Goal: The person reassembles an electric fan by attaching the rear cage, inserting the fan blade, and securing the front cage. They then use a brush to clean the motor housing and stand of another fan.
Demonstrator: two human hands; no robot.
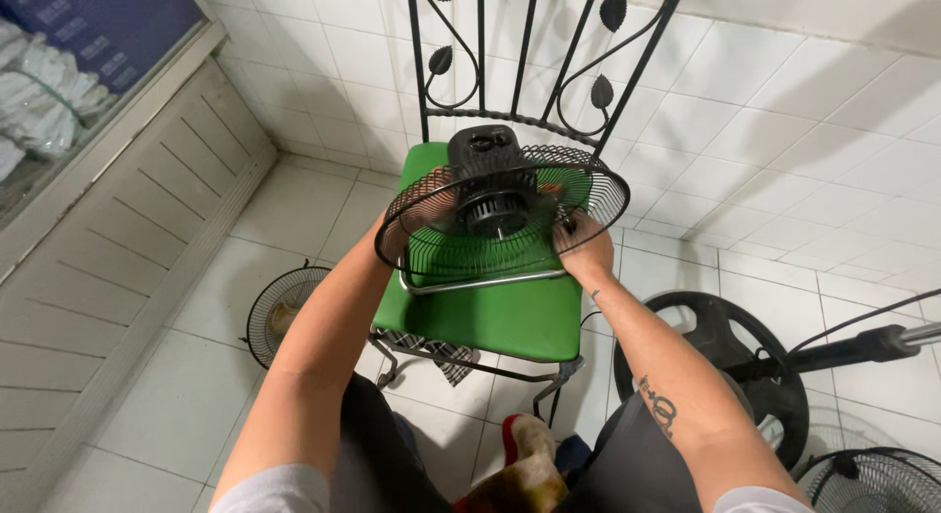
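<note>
Two bare hands hold a black wire fan guard (505,214) with its motor housing (485,150) at the centre of the frame, just above the green seat (490,312) of a metal chair. The guard lies tilted, its open face turned toward the camera, with a round black hub (495,214) in the middle and translucent blades showing behind the wires. The right hand (584,246) is clenched on the guard's right rim, fingers curled over the wires. The left hand (392,241) reaches to the guard's left rim, but it sits mostly behind the mesh, so I cannot tell whether its fingers are closed on it. A curved silver bar (490,283) runs under the guard's lower edge, resting over the seat.

The chair's black wrought-iron back (529,52), with leaf shapes, rises to the top of the frame against white wall tiles. A chequered cloth (441,354) hangs below the seat. On the white tiled floor at lower left lies another round wire grille (279,312). At right a black round fan base (730,351) with a dark pole (853,348) lies on the floor, and a further wire guard (872,482) shows in the lower right corner. A grey panelled cabinet front (127,239) fills the left side.
</note>
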